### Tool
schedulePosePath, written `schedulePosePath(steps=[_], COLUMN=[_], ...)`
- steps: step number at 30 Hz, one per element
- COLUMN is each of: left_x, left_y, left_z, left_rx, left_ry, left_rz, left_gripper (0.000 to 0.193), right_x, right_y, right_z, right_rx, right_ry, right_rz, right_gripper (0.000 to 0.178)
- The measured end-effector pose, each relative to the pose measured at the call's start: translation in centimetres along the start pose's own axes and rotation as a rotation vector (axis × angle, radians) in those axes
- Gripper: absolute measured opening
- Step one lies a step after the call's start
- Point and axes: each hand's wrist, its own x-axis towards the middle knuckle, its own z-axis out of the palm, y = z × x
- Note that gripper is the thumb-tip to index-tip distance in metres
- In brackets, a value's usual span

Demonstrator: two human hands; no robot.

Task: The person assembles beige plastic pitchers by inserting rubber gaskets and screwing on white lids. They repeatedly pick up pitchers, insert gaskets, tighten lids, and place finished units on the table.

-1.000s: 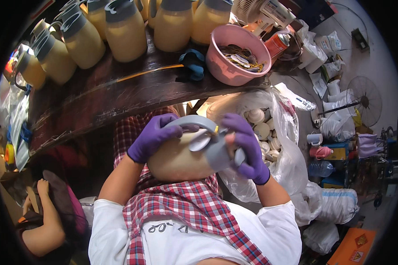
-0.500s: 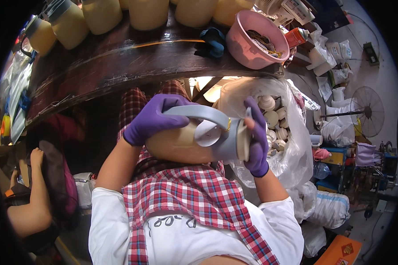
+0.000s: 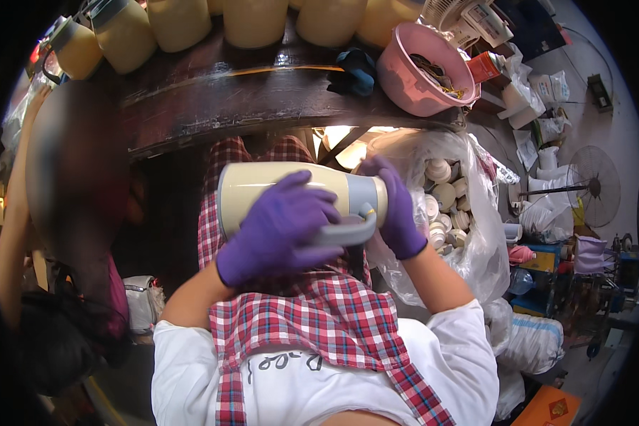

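Observation:
A cream vacuum jug (image 3: 252, 183) with a grey collar lies on its side across my lap, above the red checked apron (image 3: 302, 302). Its grey handle (image 3: 356, 233) faces my body. My left hand (image 3: 280, 224), in a purple glove, holds the jug at its body and handle, the fingers over the near side. Around the top end of the jug, my right hand (image 3: 403, 221), also gloved in purple, is closed. That hand covers the jug's mouth, so whether a lid is there cannot be seen.
Several cream jugs (image 3: 253, 23) line the table's (image 3: 192, 106) far side. A pink basin (image 3: 412, 92) and a dark blue cloth (image 3: 355, 71) sit at its right. Right of my lap stands a clear bag (image 3: 479, 241) of cream lids (image 3: 444, 195). A co-worker's arm (image 3: 14, 227) reaches up at left.
The jug has been turned about its length, so its handle swung from the far, upper side to the near side. My left hand has shifted toward me. At left, a co-worker has moved to the table.

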Motion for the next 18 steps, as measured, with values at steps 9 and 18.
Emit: schedulePosePath(steps=[9,18], left_x=[-4.7,-5.0], left_y=[-6.2,-1.6], left_z=[-3.2,1.3], left_rx=[-1.069,-0.068], left_ry=[0.169,0.221], left_rz=[-0.438,-0.136], left_gripper=[0.029,0.032], right_x=[2.8,2.7], right_y=[-4.5,3.8], right_z=[0.6,2.7], right_rx=[-0.08,0.519], right_ry=[-0.407,-0.052], right_rz=[-0.594,0.139], right_gripper=[0.045,0.044])
